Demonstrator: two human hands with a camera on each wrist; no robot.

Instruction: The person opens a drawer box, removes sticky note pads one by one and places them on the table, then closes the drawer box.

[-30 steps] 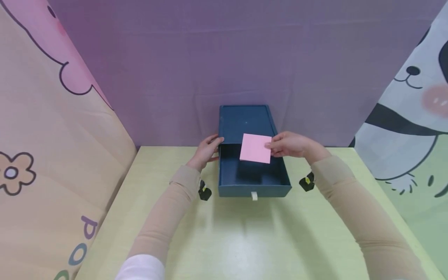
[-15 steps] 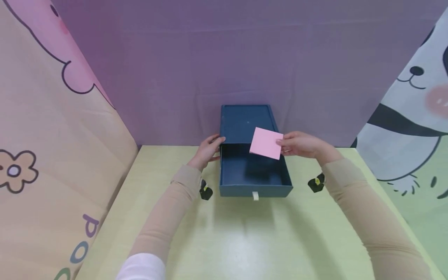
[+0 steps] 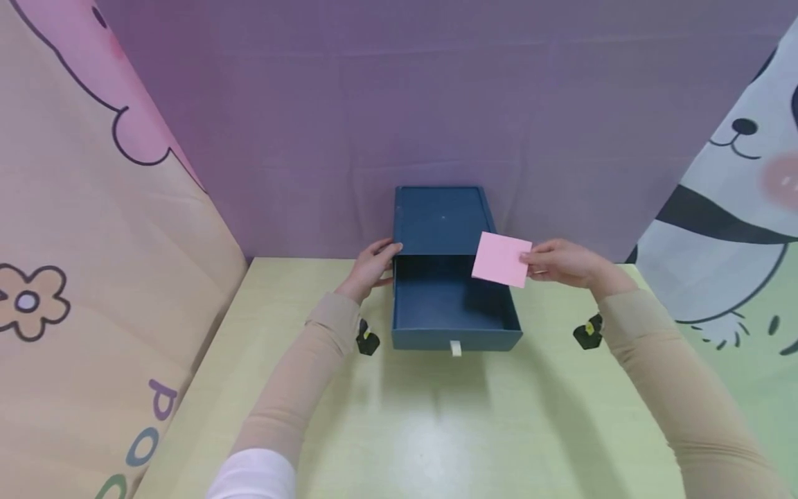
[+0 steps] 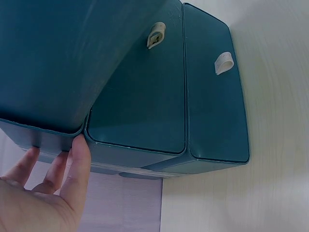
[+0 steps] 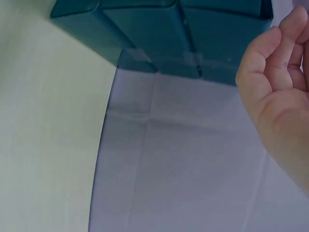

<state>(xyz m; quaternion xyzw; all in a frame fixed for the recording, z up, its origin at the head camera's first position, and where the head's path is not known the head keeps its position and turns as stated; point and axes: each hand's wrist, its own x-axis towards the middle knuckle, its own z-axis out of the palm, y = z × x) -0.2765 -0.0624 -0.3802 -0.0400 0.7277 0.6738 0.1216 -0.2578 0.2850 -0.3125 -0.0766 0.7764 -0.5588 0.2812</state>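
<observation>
A dark blue drawer cabinet stands at the back of the table, its top drawer pulled out toward me. My left hand rests against the cabinet's left side, thumb near the front upper edge. In the left wrist view, the fingertips of this hand touch the side of the pulled-out drawer. Over the drawer's right side, my right hand pinches a pink sticky note pad by its right edge. The right wrist view shows this hand beside the cabinet; the pad is out of sight there.
Below the open drawer, two closed drawers with pale loop tabs show in the left wrist view. A purple cloth hangs behind the pale table. Printed cloths flank it, flower left and panda right.
My right hand has carried the pink sticky note pad rightward, from over the middle of the drawer to its right side. The left hand stays at the cabinet.
</observation>
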